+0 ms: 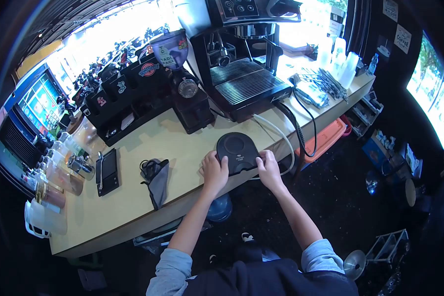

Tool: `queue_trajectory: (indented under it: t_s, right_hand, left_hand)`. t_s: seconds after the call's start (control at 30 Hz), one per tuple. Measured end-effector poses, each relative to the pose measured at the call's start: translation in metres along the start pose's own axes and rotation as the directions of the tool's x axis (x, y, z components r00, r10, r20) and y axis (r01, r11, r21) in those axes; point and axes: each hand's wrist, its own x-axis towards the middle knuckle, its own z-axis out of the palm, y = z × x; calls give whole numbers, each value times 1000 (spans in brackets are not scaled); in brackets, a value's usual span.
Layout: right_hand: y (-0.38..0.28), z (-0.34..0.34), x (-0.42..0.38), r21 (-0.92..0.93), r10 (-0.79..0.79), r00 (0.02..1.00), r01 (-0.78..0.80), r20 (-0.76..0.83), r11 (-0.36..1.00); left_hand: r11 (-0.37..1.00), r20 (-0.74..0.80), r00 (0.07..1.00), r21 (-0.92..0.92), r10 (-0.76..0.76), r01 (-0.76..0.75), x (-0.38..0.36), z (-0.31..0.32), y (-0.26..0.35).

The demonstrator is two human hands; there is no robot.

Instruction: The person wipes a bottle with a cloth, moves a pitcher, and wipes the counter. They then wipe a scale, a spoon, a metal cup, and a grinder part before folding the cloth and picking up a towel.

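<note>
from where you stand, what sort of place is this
Probably a café or coffee bar: an espresso machine and a coffee grinder stand on the counter, and a wall sign reads "COFFEE".

Matt, rubbery-looking pad, smooth wood-look counter, shiny metal drip grate

The rounded pad is matt black, marked with small pale lettering. Beneath it, the countertop is a plain pale yellow. The folded cloth is dark grey. Fine dark stripes run across the silvery drip tray. The grinder hopper seems tinted purple, though glare makes this uncertain. The lid is orange-red, the sleeve pale grey-blue, the clothing front very dark navy.
</note>
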Motion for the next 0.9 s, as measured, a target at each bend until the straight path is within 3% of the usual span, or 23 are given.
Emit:
queue_trajectory:
  t_s: [0.03, 0.07, 0.1, 0.17, 0.2, 0.23, 0.27, 0.3, 0.37, 0.4, 0.43, 0.5, 0.53, 0.57, 0.6, 0.63, 0.67, 0.7, 0.77, 0.8, 0.83, 0.87, 0.9]
  right_hand:
    - [13, 2, 0, 149, -19, 999, 25, -44, 989]
    - [25, 2, 1, 292, -31, 995, 57, -93, 955]
    - [31, -2, 2, 295, -25, 995, 52, -93, 954]
    - [43, -12, 3, 557, 74, 996, -84, 41, 826]
    - [42, -25, 4, 576, 71, 994, -109, 88, 810]
    - [40, -41, 3, 501, 104, 989, -142, 103, 854]
    - [38, -55, 2, 497, 139, 988, -152, 62, 854]
    - [36, -69, -1, 491, 174, 984, -162, 21, 856]
    - [29, -91, -13, 563, 162, 986, -117, -30, 818]
    - [26, -99, -22, 573, 128, 991, -86, -33, 815]
    - [24, -103, -32, 583, 94, 995, -53, -41, 810]
    - [24, -100, -45, 679, 240, 955, -60, -175, 732]
    - [22, -100, -50, 726, 296, 936, -67, -192, 685]
    - [19, -96, -59, 707, 218, 961, -36, -170, 706]
    - [19, -82, -64, 736, 71, 997, -79, 42, 673]
    - [19, -70, -69, 754, -86, 964, -138, 250, 643]
    - [22, -66, -72, 689, -6, 980, -135, 198, 712]
    - [21, -66, -73, 616, 68, 988, -138, 137, 776]
    - [19, -92, -75, 603, 190, 968, -56, -162, 796]
    - [19, -98, -77, 683, 339, 892, -48, -298, 729]
    - [20, -97, -81, 589, 358, 822, -34, -443, 807]
    - [21, -94, -89, 588, 361, 819, -37, -445, 808]
    - [23, -93, -99, 287, 103, 939, -5, -327, 958]
  left_hand:
    - [944, 23, 999, -330, -23, 30, 5, 7, -6]
    - [837, -93, 995, -541, 34, -79, 7, 19, -8]
    - [839, -88, 996, -538, 34, -76, 5, 17, 3]
    - [729, 22, 991, -680, 131, -81, -5, -2, 41]
    - [729, 33, 990, -680, 134, -76, -11, -9, 49]
    - [827, 53, 932, -482, 358, -290, -17, -18, 54]
    - [818, 129, 822, -268, 555, -509, -22, -20, 56]
    - [815, 141, 817, -279, 558, -508, -24, -16, 56]
    - [577, 39, 580, -169, 814, -799, -25, -4, 51]
    - [668, -4, 692, -261, 722, -697, -28, 0, 52]
    - [657, -3, 683, -271, 731, -704, -33, 2, 53]
    - [733, -98, 838, -436, 537, -522, -46, 7, 59]
    - [710, -140, 848, -488, 511, -508, -49, 11, 61]
    - [702, -137, 847, -500, 514, -507, -53, 15, 65]
    - [677, -109, 819, -507, 563, -533, -56, 18, 70]
    - [654, -79, 790, -513, 608, -555, -59, 21, 74]
    - [605, -116, 720, -462, 684, -649, -57, 29, 74]
    - [602, -110, 720, -471, 685, -645, -60, 28, 71]
    - [748, -144, 847, -411, 511, -521, -58, 22, 71]
    - [767, -135, 864, -410, 485, -494, -64, 19, 70]
    - [763, -138, 862, -413, 488, -497, -68, 20, 67]
    - [697, -109, 783, -395, 612, -599, -72, 26, 60]
    - [617, -76, 688, -382, 721, -689, -77, 30, 53]
